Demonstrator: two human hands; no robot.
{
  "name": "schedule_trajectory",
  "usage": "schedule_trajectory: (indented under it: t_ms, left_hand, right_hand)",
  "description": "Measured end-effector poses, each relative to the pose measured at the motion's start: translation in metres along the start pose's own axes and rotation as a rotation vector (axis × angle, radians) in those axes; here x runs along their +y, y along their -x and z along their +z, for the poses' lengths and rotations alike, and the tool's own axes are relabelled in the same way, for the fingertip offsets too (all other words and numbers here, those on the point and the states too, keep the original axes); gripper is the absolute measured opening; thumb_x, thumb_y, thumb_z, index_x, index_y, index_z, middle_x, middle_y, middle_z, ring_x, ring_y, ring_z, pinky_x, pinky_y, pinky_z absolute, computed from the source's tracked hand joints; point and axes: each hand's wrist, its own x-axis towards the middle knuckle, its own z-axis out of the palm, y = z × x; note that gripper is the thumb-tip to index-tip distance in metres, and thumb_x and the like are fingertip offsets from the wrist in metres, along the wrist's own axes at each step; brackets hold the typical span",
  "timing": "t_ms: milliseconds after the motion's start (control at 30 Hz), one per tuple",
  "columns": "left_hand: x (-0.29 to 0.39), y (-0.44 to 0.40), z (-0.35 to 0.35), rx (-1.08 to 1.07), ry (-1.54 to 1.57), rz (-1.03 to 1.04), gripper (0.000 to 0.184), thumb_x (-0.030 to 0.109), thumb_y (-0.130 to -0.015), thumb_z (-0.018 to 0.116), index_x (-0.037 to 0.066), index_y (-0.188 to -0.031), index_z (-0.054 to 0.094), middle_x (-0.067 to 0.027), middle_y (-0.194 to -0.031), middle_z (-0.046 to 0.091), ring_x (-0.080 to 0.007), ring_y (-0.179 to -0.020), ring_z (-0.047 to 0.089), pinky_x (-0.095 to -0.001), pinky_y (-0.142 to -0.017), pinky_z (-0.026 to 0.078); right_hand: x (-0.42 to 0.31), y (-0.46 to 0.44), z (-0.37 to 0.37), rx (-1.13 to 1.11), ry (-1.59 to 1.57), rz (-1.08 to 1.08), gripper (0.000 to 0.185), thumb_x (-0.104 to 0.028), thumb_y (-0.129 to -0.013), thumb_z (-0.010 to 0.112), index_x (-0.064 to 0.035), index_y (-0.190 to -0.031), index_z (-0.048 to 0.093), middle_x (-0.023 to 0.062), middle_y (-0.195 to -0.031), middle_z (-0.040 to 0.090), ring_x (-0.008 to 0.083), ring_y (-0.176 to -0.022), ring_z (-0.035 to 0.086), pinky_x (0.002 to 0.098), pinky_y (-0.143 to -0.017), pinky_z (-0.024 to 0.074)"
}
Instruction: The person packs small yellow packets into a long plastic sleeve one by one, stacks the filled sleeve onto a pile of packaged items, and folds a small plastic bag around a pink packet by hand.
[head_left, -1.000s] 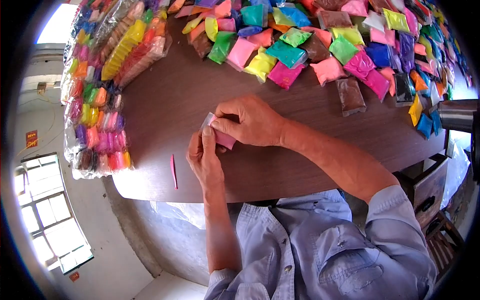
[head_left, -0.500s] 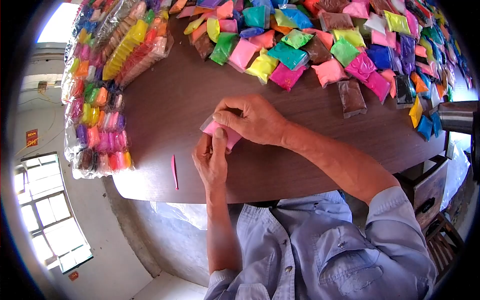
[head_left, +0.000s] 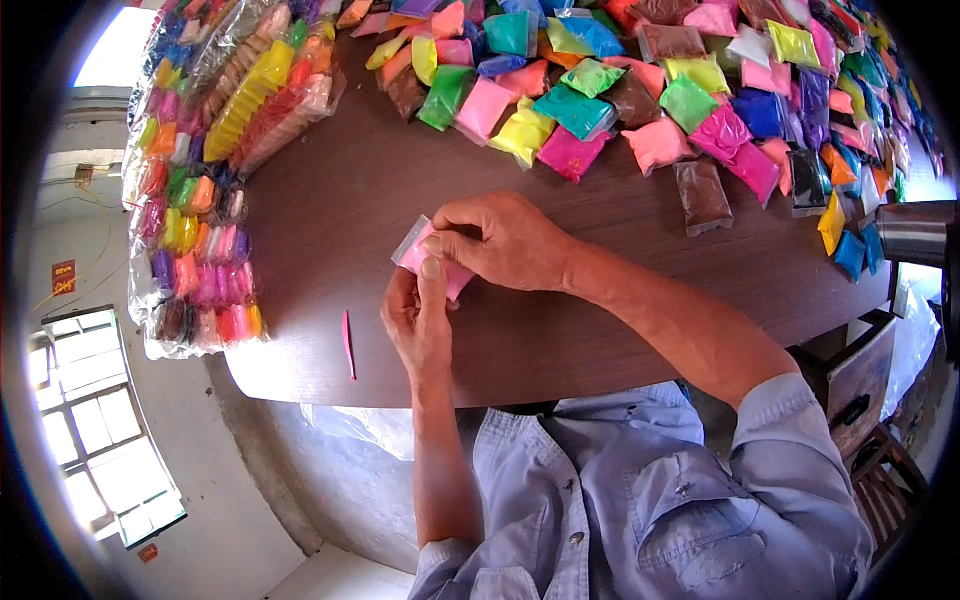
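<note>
Between my two hands, above the table [head_left: 300,240], is a small clear packet of pink clay [head_left: 457,281]. My left hand [head_left: 420,318] pinches its lower left part, thumb on top and fingers beneath. From the upper right, my right hand [head_left: 505,238] grips the packet near its clear top strip, thumb and forefinger close to my left thumb. The clear strip sticks out at the upper left, and the fingers hide part of the pink body. A thin pink tool [head_left: 348,345] lies on the table to the left of my left hand.
A large heap of colourful clay packets [head_left: 580,110] covers the table's far side and right. Stacked bags of multicoloured packets [head_left: 205,230] line the left edge. A brown packet [head_left: 704,197] lies at the heap's near edge. A dark metal object [head_left: 915,235] stands at far right.
The pink packet has tilted slightly, and more of its clear top strip shows beyond my fingers. My left hand has shifted a little to the left; both hands keep their hold.
</note>
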Motion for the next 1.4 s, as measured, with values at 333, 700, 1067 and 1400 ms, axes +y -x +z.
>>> schedule_trajectory:
  t_ms: [333,700,1067,1400]
  left_hand:
    - [-0.005,-0.001,-0.003,0.002,0.093,-0.014,0.031,0.034,-0.11,0.061,0.006,-0.105,0.074,0.0012,-0.081,0.065,-0.0052,-0.068,0.055,-0.0232,-0.059,0.043]
    - [0.001,0.001,-0.001,-0.044,-0.03,-0.052,0.034,0.036,-0.11,0.061,0.004,-0.103,0.073,-0.0005,-0.08,0.067,-0.0072,-0.068,0.056,-0.0245,-0.059,0.044]
    - [0.003,0.0,-0.002,-0.023,0.09,-0.079,0.032,0.032,-0.109,0.063,0.002,-0.104,0.074,0.0012,-0.077,0.065,-0.0053,-0.067,0.056,-0.0217,-0.058,0.043]
    - [0.006,-0.001,-0.004,-0.003,0.1,-0.104,0.03,0.033,-0.109,0.063,0.006,-0.097,0.071,0.0006,-0.08,0.064,-0.0067,-0.068,0.056,-0.0229,-0.06,0.043]
  right_hand:
    - [0.0,0.001,0.0,-0.032,0.029,-0.082,0.02,-0.021,-0.103,0.065,-0.0018,-0.101,0.068,0.0168,-0.086,0.07,0.031,-0.076,0.068,0.0415,-0.069,0.0521]
    - [0.001,-0.001,0.002,0.029,-0.064,-0.02,0.02,-0.02,-0.101,0.067,-0.0009,-0.097,0.063,0.0133,-0.08,0.065,0.0219,-0.071,0.06,0.0383,-0.067,0.0498]
    - [0.001,0.0,0.002,0.008,0.041,-0.037,0.024,-0.024,-0.102,0.067,-0.0005,-0.095,0.065,0.0179,-0.082,0.067,0.031,-0.074,0.066,0.0421,-0.067,0.0502]
    - [0.001,0.0,0.005,0.024,-0.027,-0.019,0.021,-0.02,-0.1,0.068,0.0,-0.094,0.066,0.0175,-0.081,0.065,0.0243,-0.069,0.059,0.0399,-0.066,0.0486]
